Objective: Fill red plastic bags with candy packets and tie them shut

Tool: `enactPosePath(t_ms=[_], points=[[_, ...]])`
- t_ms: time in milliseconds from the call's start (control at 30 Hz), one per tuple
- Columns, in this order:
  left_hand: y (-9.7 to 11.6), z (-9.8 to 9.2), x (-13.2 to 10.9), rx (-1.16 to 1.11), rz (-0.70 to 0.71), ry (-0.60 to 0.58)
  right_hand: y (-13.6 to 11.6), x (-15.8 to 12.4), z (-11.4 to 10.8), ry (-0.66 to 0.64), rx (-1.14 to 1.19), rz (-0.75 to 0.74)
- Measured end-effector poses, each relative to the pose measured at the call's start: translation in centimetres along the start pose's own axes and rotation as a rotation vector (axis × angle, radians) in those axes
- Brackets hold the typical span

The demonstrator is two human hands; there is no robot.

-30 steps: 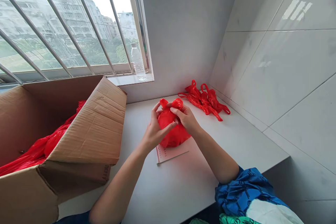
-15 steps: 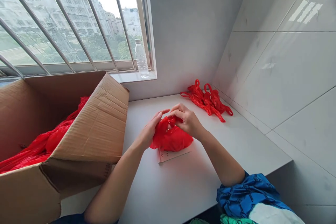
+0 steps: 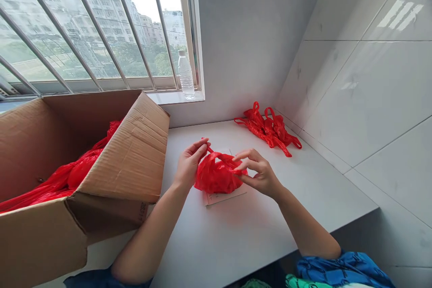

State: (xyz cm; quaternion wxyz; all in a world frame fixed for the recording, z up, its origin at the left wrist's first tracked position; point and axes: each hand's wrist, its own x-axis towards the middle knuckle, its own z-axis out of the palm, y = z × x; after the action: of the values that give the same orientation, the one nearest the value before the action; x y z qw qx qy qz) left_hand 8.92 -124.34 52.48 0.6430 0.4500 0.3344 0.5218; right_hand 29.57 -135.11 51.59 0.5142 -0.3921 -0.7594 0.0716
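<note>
A red plastic bag (image 3: 218,177) sits bunched on a flat, pale booklet-like item (image 3: 224,199) on the white table. My left hand (image 3: 191,158) pinches a thin handle strand of the bag at its upper left, lifted slightly. On the other side my right hand (image 3: 258,173) has thumb and fingers closed on the bag's right edge, the other fingers loosely curled. Whatever the bag contains is hidden by the red film. The pale item is mostly covered by the bag; its front edge and a corner behind show.
A large open cardboard box (image 3: 124,157) with more red bags (image 3: 84,168) inside stands at the left. Several red plastic bags (image 3: 270,128) lie at the table's back right. A clear bottle (image 3: 186,74) stands on the sill by the barred window. Tiled wall (image 3: 371,99) is at right.
My hands have moved apart, the right one rightward and down. The bag's top, gathered between both hands before, is now spread, with a strand pulled up at the left.
</note>
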Motion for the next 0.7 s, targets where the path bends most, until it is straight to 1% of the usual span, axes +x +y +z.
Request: enactPosePath(t_ms=[100,167,200,267,300,367,433,500,600,633,700], points=[[-1.8,-1.8,1.4,0.008,0.11,0.187,-0.3,-3.0,-1.2,-0.085,0.164,0.137],[-3.0,-2.9,1.6,0.03,0.134,0.26,-0.1,-4.7,-2.1,-0.161,0.266,0.271],[-3.4,-3.5,1.4,0.065,0.14,0.261,0.2,-5.4,-2.6,-0.213,0.313,0.344],[-4.0,-4.6,0.6,0.192,0.137,0.205,0.9,-6.6,-3.6,-0.3,0.357,0.489],[-4.2,-5.3,0.0,0.282,0.124,0.163,1.3,-7.1,-4.1,-0.305,0.326,0.549],[-4.3,-6.4,-1.4,0.494,0.094,0.08,2.1,-7.7,-4.5,-0.234,0.142,0.61],[-4.2,-6.9,-2.6,0.748,0.113,-0.009,2.8,-7.8,-4.0,-0.18,-0.099,0.553],[-3.9,-6.4,-3.5,1.006,0.183,-0.112,3.3,-7.0,-2.3,-0.238,-0.27,0.409],[-3.8,-3.9,-3.9,1.301,0.375,-0.227,3.9,-4.6,1.3,-0.379,-0.358,0.181],[-4.0,-3.0,-3.7,1.363,0.456,-0.255,4.1,-3.7,2.5,-0.407,-0.358,0.148],[-4.5,-1.9,-3.1,1.437,0.598,-0.333,4.7,-2.2,4.5,-0.439,-0.324,0.143]])
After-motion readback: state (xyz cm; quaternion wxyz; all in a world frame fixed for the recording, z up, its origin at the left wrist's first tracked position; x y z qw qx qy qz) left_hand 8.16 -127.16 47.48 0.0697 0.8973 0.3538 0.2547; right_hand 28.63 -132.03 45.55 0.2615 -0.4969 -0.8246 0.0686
